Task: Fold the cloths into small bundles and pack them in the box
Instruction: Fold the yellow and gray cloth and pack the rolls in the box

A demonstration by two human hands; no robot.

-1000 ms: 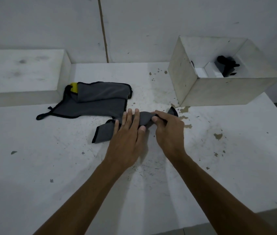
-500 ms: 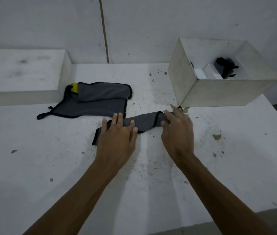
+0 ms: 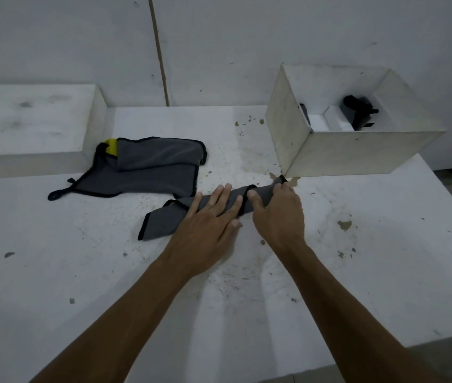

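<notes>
Both hands worked the grey strip cloth just before the box: left hand flat, fingers straight; right hand fingers curled on its end. Loosened pressure would probably unroll it.

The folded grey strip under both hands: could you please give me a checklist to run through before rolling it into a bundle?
1. Left hand flat on the strip, fingers straight: ok.
2. Right hand has a grip on the strip's right end, thumb and fingers curled round it: ok.
3. Strip's left end lies flat and free on the table: ok.
4. Strip clear of the other grey cloths: ok, apart.
5. Box open and near the right hand: ok.
6. Room left inside the box: cannot tell; a dark bundle sits inside.
</notes>
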